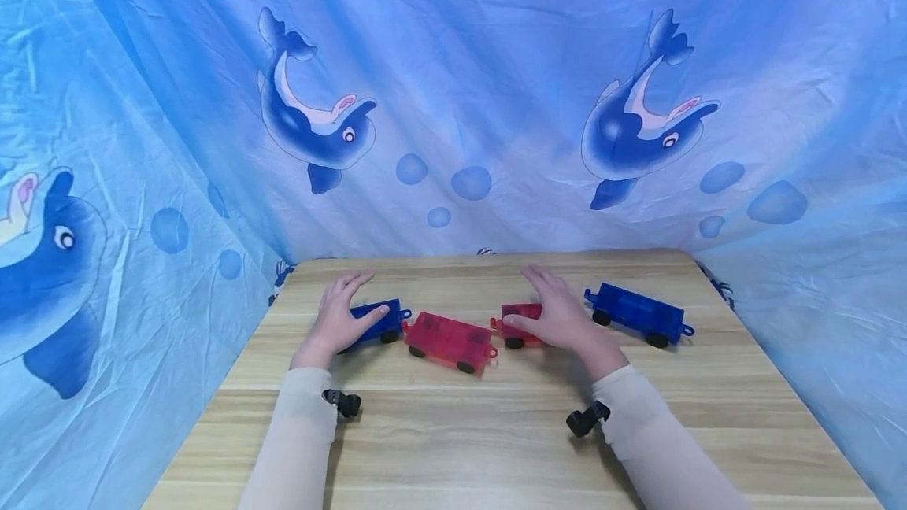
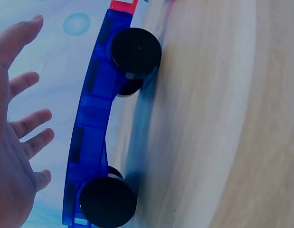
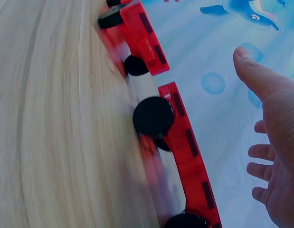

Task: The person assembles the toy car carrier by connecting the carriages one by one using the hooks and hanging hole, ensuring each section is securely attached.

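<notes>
My left hand (image 1: 342, 319) hovers over the left blue toy train car (image 1: 383, 319), covering part of it in the head view. In the left wrist view its fingers (image 2: 33, 121) are spread, apart from the car's side. My right hand (image 1: 560, 313) is over a red toy train car (image 1: 516, 324) and hides its right part. The right wrist view has that thumb and the fingers (image 3: 261, 152) spread beside the car, gripping nothing. Between the hands, a second red car (image 1: 448, 339) stands on its black wheels, its left end by the blue car's hook.
Another blue train car (image 1: 638, 312) stands to the right of my right hand. All the cars are on a wood-grain table (image 1: 453, 431). A blue dolphin-print cloth (image 1: 482, 101) hangs behind the table and along both sides. A small black device (image 1: 342, 402) is strapped to each wrist.
</notes>
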Demonstrator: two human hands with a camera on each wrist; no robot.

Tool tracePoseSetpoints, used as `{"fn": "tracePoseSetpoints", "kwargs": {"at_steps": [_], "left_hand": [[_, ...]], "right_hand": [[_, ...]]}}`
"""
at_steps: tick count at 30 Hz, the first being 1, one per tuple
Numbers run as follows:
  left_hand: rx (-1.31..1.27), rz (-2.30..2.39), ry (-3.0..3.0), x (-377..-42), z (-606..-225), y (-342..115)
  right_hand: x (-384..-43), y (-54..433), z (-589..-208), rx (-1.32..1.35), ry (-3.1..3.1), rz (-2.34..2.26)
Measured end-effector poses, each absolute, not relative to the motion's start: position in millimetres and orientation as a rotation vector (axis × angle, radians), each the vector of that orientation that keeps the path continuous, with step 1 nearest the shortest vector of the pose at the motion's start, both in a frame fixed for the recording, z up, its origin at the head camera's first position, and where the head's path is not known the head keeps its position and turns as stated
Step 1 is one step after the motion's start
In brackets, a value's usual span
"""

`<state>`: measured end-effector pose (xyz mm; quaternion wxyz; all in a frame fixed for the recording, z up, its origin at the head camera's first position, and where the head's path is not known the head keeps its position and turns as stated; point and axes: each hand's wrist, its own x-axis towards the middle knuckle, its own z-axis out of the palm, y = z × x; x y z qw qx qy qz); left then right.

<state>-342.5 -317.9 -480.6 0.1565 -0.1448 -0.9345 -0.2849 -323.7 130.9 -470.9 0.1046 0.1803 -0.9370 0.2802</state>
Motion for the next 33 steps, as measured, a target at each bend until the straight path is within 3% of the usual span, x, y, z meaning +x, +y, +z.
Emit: {"fn": "tracePoseSetpoints", "kwargs": {"at_steps": [33], "left_hand": [[-0.441,-0.845,-2.838,-340.2,-479.6,-325.2]], "right_hand": [[-313.9,74.5,-478.7,0.716,-2.835,0.944]]}}
